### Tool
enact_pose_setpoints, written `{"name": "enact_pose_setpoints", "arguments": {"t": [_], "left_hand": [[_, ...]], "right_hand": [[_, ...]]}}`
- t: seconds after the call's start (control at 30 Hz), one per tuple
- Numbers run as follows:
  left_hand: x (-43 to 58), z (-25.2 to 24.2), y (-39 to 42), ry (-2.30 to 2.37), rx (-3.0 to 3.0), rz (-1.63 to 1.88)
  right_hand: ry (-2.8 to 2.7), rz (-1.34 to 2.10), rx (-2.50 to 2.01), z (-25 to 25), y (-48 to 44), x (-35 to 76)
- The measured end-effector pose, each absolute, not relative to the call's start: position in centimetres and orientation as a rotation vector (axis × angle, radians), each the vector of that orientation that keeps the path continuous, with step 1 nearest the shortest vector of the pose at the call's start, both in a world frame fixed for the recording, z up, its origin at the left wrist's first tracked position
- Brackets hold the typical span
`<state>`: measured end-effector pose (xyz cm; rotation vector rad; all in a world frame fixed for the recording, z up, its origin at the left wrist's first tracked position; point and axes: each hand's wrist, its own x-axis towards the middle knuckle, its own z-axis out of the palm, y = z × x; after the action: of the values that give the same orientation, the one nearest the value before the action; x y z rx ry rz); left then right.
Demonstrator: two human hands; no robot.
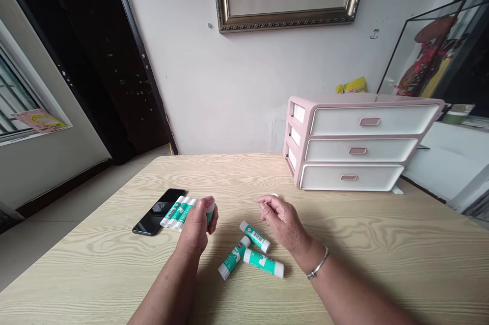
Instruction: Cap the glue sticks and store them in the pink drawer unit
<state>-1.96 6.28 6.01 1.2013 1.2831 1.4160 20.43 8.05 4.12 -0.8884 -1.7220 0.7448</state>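
Note:
My left hand [195, 225] is shut on a green-and-white glue stick [210, 212], held upright with its white end on top. My right hand [283, 222] hangs over the table with its fingers curled together. A small white object [274, 195], perhaps a cap, shows just beyond its fingertips. I cannot tell whether they touch. Between my hands, several glue sticks [255, 237] lie loose on the wood. A tight row of several more [179, 213] lies beside my left hand.
A black smartphone [156, 211] lies face up at the row's left. A pink-and-white three-drawer unit [357, 144] stands at the table's far right. The light wood table [382, 264] ends at a far edge against the wall, with floor beyond its left side.

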Motion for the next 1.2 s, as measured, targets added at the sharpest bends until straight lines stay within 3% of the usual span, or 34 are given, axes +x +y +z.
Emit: {"name": "enact_pose_setpoints", "arguments": {"t": [0.13,0.23,0.37,0.63,0.83,1.2], "left_hand": [[-2.2,6.7,6.1,1.332,1.121,1.413],[-3.1,6.9,6.2,1.662,1.27,1.295],[-4.4,5.9,6.8,2.115,1.628,0.941],[-4.1,5.5,6.8,2.47,1.824,0.342],[-5.3,6.3,6.5,2.643,1.831,0.202],[-6.5,5.5,7.2,2.671,1.724,0.267]], "right_hand": [[-1.702,0.767,-0.913,4.5,8.0,20.6],[-1.685,0.759,-0.94,4.5,8.3,20.9],[-1.655,0.73,-0.967,4.4,8.6,21.4],[-1.641,0.74,-0.966,4.5,8.4,21.4],[-1.621,0.743,-0.983,4.5,8.7,21.7],[-1.57,0.683,-1.067,4.5,9.5,22.4]]}}
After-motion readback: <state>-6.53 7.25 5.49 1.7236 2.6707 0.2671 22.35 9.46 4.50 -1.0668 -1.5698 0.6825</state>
